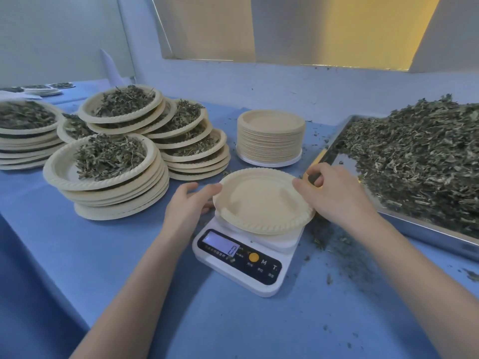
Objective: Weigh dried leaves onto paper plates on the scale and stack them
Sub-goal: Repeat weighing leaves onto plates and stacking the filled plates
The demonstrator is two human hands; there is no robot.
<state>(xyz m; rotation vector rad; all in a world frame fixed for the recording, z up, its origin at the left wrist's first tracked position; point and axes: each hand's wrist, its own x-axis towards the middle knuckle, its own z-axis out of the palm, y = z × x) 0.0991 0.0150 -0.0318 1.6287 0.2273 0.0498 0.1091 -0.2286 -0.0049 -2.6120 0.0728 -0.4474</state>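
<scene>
An empty cream paper plate (261, 203) sits tilted on the white digital scale (243, 263), whose display reads 0. My left hand (189, 203) touches the plate's left rim with the fingers apart. At the plate's right rim, my right hand (334, 193) pinches the edge with fingertips. A large heap of dried green leaves (414, 156) fills a metal tray (427, 229) on the right. Behind the scale stands a stack of empty plates (270, 138). To the left, filled plates (103, 164) are piled in several stacks.
A blue cloth (90, 255) covers the table. Leaf crumbs (337, 244) lie scattered between the scale and the tray. More filled stacks (23, 133) stand at the far left. A wall and window ledge run along the back.
</scene>
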